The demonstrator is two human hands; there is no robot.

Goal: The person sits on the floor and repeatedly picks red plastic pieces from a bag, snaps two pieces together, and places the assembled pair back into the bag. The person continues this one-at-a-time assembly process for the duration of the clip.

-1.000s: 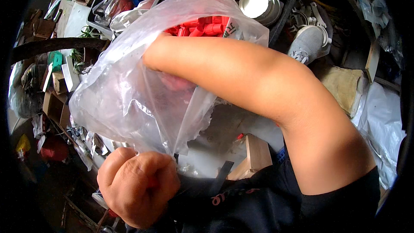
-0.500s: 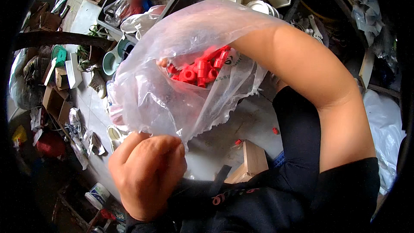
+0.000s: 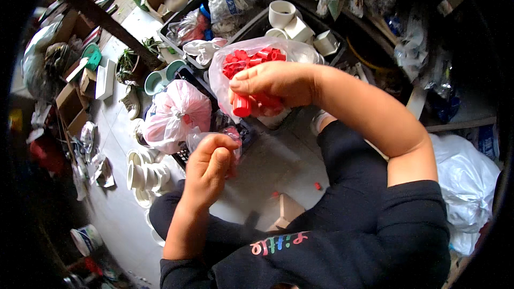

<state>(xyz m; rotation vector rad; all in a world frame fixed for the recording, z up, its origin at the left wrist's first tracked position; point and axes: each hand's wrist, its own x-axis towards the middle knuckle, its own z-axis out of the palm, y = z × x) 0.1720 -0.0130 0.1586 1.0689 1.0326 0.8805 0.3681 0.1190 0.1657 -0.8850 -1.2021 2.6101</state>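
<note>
My right hand (image 3: 276, 83) is closed around several red plastic pipe plugs (image 3: 242, 106), and one sticks out below the fingers. Just behind it, the open clear plastic bag (image 3: 218, 72) holds a heap of similar red plugs (image 3: 246, 60). My left hand (image 3: 208, 168) is lower and nearer to me, its fingers curled on a small clear plastic bag (image 3: 235, 135) with a reddish tint. What lies inside that small bag is hard to make out. Close to the left hand is a tied bag (image 3: 179, 115) of pinkish contents.
White pipe fittings (image 3: 147, 174) lie on the floor at the left; more white fittings (image 3: 282, 13) fill a black crate at the back. A grey bin (image 3: 179, 24) holds bagged items. Near my legs are a wooden block (image 3: 289, 210) and loose red plugs (image 3: 318, 186). A white bag (image 3: 463, 176) stands at right.
My right hand has come out of the large clear bag with red plugs in it. The large bag now sits farther back. My left hand has let go of its rim and moved forward.
</note>
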